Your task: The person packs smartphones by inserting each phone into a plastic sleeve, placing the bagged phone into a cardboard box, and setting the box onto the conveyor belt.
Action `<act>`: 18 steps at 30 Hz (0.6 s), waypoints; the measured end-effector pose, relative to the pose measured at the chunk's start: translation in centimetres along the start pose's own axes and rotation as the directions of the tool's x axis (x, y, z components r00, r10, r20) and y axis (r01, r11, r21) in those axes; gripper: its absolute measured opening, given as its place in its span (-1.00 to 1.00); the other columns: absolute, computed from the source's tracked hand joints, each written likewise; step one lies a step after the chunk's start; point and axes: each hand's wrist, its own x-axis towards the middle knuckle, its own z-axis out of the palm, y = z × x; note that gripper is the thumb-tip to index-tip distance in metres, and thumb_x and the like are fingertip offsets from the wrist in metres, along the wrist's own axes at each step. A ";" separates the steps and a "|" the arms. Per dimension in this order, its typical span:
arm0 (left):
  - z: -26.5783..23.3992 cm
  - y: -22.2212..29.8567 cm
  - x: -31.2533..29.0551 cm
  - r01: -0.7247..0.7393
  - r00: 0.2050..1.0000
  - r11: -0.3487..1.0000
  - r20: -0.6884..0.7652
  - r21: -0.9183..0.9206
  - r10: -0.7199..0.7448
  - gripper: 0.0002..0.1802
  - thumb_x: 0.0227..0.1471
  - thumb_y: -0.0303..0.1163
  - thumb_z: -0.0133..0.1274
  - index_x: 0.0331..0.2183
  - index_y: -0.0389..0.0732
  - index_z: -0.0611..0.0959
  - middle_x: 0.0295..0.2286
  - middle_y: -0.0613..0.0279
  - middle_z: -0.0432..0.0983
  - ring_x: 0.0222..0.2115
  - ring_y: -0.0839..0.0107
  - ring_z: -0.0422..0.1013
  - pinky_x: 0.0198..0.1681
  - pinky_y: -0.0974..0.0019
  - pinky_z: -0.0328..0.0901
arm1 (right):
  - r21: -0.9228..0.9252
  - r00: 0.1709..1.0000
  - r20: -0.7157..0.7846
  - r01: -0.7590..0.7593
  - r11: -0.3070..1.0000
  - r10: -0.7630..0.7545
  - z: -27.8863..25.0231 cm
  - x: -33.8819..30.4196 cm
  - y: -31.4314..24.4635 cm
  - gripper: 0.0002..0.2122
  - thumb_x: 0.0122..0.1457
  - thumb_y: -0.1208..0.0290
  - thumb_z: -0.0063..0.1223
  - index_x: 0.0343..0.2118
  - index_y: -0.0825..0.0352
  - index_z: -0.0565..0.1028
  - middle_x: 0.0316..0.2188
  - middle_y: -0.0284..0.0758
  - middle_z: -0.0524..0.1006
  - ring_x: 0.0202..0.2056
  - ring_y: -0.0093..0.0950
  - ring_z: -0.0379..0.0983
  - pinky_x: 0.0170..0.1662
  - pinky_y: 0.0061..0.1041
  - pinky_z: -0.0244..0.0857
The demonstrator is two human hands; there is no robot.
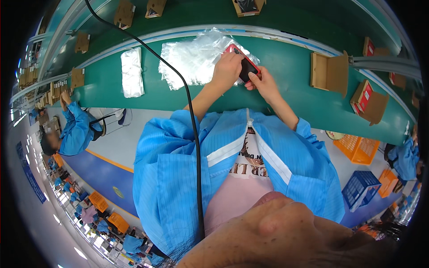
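Both of my hands hold a red-edged device with a dark face, which looks like a phone [248,68], tilted over the green bench. My left hand [229,68] grips its upper left end, fingers bent over the edge. My right hand [263,83] has its lower right end, with the thumb on the dark face. Just behind and to the left, a spread pile of clear plastic bags [185,60] lies on the bench, partly behind my left hand. A folded stack of clear bags [132,72] lies farther left.
An open brown cardboard box [328,71] stands on the bench to the right, near another with a red box [363,98] inside. More cartons [248,6] sit on the far belt. A black cable [185,85] hangs across the view. A co-worker [78,127] is at the left; orange crates [357,148] stand lower right.
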 end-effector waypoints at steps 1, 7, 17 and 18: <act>-0.2 -0.3 0.1 0.000 0.999 1.000 -0.038 -0.011 -0.001 -0.84 -0.22 -0.58 0.02 -0.44 -0.22 0.53 -0.50 0.10 0.41 -0.43 0.10 0.35 -0.37 0.16 0.31 | -0.028 0.999 -0.033 0.032 0.999 -0.033 0.1 0.3 0.1 -0.74 0.18 0.31 0.02 -0.23 0.42 0.33 -0.61 -0.35 0.46 -0.62 -0.59 0.44 -0.55 -0.65 0.35; -1.8 0.4 1.2 0.007 1.000 0.999 -0.030 0.042 -0.006 -0.85 -0.22 -0.58 0.00 -0.45 -0.24 0.52 -0.50 0.10 0.40 -0.44 0.11 0.34 -0.38 0.15 0.30 | -0.533 0.973 -0.008 0.191 0.824 -0.230 3.3 0.2 -3.2 -0.75 0.15 0.42 0.03 -0.23 0.44 0.28 -0.58 -0.26 0.49 -0.65 -0.57 0.45 -0.61 -0.60 0.33; -2.8 3.7 1.9 -0.100 0.993 0.994 0.061 -0.035 0.102 -0.88 -0.16 -0.58 0.03 -0.43 -0.29 0.53 -0.51 0.09 0.38 -0.46 0.11 0.34 -0.40 0.18 0.29 | -0.728 0.915 0.095 0.332 0.599 -0.392 1.7 7.6 1.3 -0.45 0.05 0.45 0.07 0.08 0.52 0.15 -0.31 -0.04 0.53 -0.45 -0.18 0.50 -0.32 -0.37 0.38; -2.7 3.5 1.6 -0.103 0.993 0.994 0.059 -0.033 0.105 -0.88 -0.16 -0.58 0.03 -0.43 -0.29 0.53 -0.51 0.09 0.38 -0.46 0.11 0.34 -0.40 0.18 0.29 | -0.728 0.913 0.096 0.335 0.598 -0.395 1.8 7.7 1.0 -0.45 0.05 0.45 0.07 0.08 0.52 0.15 -0.31 -0.04 0.53 -0.45 -0.18 0.50 -0.32 -0.37 0.38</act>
